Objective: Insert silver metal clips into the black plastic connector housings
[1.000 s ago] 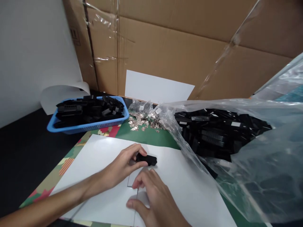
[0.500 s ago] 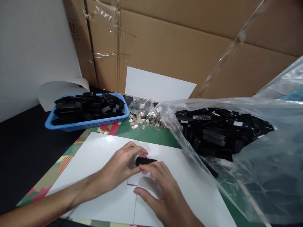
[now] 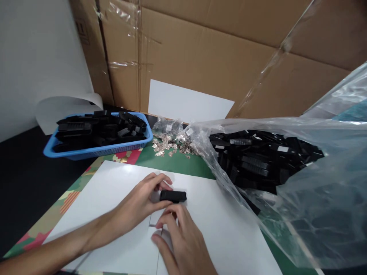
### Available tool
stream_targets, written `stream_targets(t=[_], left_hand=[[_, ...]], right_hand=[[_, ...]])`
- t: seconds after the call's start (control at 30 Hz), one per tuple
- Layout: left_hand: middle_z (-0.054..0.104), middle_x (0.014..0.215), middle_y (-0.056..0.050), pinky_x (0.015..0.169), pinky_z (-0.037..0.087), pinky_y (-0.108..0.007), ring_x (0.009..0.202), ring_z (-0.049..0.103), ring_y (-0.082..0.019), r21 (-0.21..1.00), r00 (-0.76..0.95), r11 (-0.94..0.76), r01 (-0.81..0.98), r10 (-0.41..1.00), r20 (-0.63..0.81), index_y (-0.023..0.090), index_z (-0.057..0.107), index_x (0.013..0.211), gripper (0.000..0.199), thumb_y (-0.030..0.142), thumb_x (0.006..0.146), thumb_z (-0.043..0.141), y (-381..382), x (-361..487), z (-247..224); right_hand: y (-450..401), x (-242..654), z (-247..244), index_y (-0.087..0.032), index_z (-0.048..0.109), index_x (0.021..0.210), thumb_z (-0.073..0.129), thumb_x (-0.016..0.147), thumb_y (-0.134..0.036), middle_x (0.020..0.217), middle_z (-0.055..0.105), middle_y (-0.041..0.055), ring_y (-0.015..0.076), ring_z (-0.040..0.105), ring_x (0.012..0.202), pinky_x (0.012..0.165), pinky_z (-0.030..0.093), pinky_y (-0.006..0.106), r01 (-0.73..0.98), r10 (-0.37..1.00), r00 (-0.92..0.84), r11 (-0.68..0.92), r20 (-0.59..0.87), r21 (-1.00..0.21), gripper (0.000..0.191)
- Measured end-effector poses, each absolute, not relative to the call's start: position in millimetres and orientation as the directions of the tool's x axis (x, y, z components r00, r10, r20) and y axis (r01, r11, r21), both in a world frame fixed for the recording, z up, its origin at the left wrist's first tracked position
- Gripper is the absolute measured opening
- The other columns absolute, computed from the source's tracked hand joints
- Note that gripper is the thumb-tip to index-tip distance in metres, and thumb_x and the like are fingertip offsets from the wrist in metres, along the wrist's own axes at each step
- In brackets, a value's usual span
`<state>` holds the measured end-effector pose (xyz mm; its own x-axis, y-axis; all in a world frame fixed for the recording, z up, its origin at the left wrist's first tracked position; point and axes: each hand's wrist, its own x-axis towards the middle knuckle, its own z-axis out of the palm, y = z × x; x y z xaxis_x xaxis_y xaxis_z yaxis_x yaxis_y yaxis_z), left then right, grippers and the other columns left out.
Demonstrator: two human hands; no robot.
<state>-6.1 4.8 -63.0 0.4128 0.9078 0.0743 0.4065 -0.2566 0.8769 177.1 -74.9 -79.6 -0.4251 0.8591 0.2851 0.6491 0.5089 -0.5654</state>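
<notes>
A small black plastic block (image 3: 173,196), oblong and dark on all the sides that show, is over the white sheet. My left hand (image 3: 147,194) grips its left end between the thumb in front and the fingers behind. Just below it, my right hand (image 3: 180,236) holds nothing that I can see, with thumb and fingers apart and curved down toward the sheet. A thin grey mark or strip (image 3: 153,225) is near its fingertips; I cannot tell whether it is a loose piece or a seam.
White sheets (image 3: 229,229) cover the work surface. A blue basket (image 3: 77,154) of black plastic parts stands at the back left. Small metal pieces (image 3: 164,145) lie heaped at the back middle. On the right, a clear plastic bag (image 3: 304,214) holds many black parts. Cardboard (image 3: 200,49) rises behind.
My right hand has come away from the black block, down and to the left. The block stays in my left hand and shows more fully. The view has shifted slightly.
</notes>
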Motion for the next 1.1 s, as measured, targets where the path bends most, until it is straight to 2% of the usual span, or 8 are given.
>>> stream_targets(t=[0.1,0.23,0.37,0.53,0.6,0.73,0.93,1.1], left_hand=[[0.068,0.101,0.001,0.091,0.048,-0.033,0.102,0.064,-0.020,0.878,0.402,-0.253,0.407,0.912,0.076,0.029,0.064,0.116,0.033,0.030,0.088,0.081,5,-6,-65],[0.067,0.097,0.002,0.088,0.049,-0.033,0.099,0.064,-0.020,0.888,0.398,-0.243,0.390,0.914,0.075,0.027,0.065,0.111,0.034,0.032,0.085,0.085,7,-6,-65],[0.069,0.094,0.002,0.086,0.049,-0.033,0.099,0.063,-0.022,0.877,0.418,-0.259,0.405,0.906,0.074,0.027,0.064,0.112,0.036,0.029,0.083,0.086,7,-5,-63],[0.073,0.099,0.002,0.088,0.049,-0.034,0.104,0.062,-0.023,0.857,0.447,-0.286,0.430,0.892,0.073,0.028,0.063,0.113,0.036,0.028,0.084,0.084,4,-6,-59],[0.073,0.099,0.002,0.086,0.049,-0.034,0.103,0.062,-0.023,0.853,0.460,-0.294,0.432,0.885,0.072,0.028,0.062,0.113,0.035,0.030,0.085,0.083,3,-6,-58],[0.073,0.095,0.004,0.084,0.049,-0.032,0.101,0.063,-0.022,0.855,0.468,-0.293,0.427,0.881,0.068,0.030,0.062,0.111,0.037,0.032,0.083,0.086,2,-6,-58],[0.074,0.096,0.004,0.086,0.051,-0.032,0.100,0.065,-0.022,0.857,0.449,-0.268,0.440,0.892,0.048,0.029,0.061,0.110,0.039,0.030,0.081,0.087,2,-5,-58],[0.073,0.098,0.005,0.087,0.051,-0.031,0.098,0.066,-0.020,0.864,0.454,-0.278,0.420,0.888,0.065,0.030,0.061,0.113,0.040,0.032,0.082,0.087,0,-7,-60]], right_hand=[[-72,176,-79,-0.022,0.055,0.095,0.065,0.087,-0.005,0.095,0.066,0.0020,0.0205,0.064,0.086,0.074,0.053,0.030,0.540,0.786,-0.472,0.615,0.399,-0.575,0.021],[-63,188,-56,-0.023,0.056,0.104,0.057,0.097,-0.006,0.092,0.069,-0.0005,0.0179,0.064,0.086,0.081,0.052,0.029,0.399,0.732,-0.413,0.680,0.541,-0.615,0.019],[-44,212,-28,-0.025,0.064,0.099,0.065,0.100,-0.018,0.120,0.067,0.0041,0.0216,0.060,0.118,0.099,0.047,0.032,0.532,0.860,-0.173,0.492,0.480,-0.689,0.007],[-22,227,-30,-0.023,0.068,0.093,0.069,0.098,-0.027,0.089,0.070,-0.0005,0.0174,0.064,0.083,0.078,0.049,0.028,0.469,0.954,-0.211,0.291,0.215,-0.834,0.006],[-19,228,-36,-0.022,0.070,0.096,0.075,0.095,-0.029,0.088,0.070,-0.0012,0.0160,0.064,0.079,0.075,0.050,0.027,0.440,0.958,-0.238,0.251,0.158,-0.862,0.009],[-19,227,-46,-0.023,0.071,0.110,0.073,0.097,-0.023,0.093,0.068,0.0003,0.0148,0.063,0.076,0.073,0.050,0.027,0.460,0.906,-0.350,0.389,0.239,-0.798,0.013],[-20,233,-55,-0.020,0.056,0.142,0.054,0.106,-0.013,0.119,0.066,0.0113,0.0217,0.068,0.101,0.081,0.054,0.032,0.568,0.768,-0.500,0.640,0.402,-0.517,0.036],[-17,235,-52,-0.022,0.063,0.130,0.061,0.104,-0.014,0.104,0.070,0.0045,0.0142,0.064,0.078,0.066,0.050,0.025,0.505,0.777,-0.475,0.625,0.413,-0.595,0.028]])
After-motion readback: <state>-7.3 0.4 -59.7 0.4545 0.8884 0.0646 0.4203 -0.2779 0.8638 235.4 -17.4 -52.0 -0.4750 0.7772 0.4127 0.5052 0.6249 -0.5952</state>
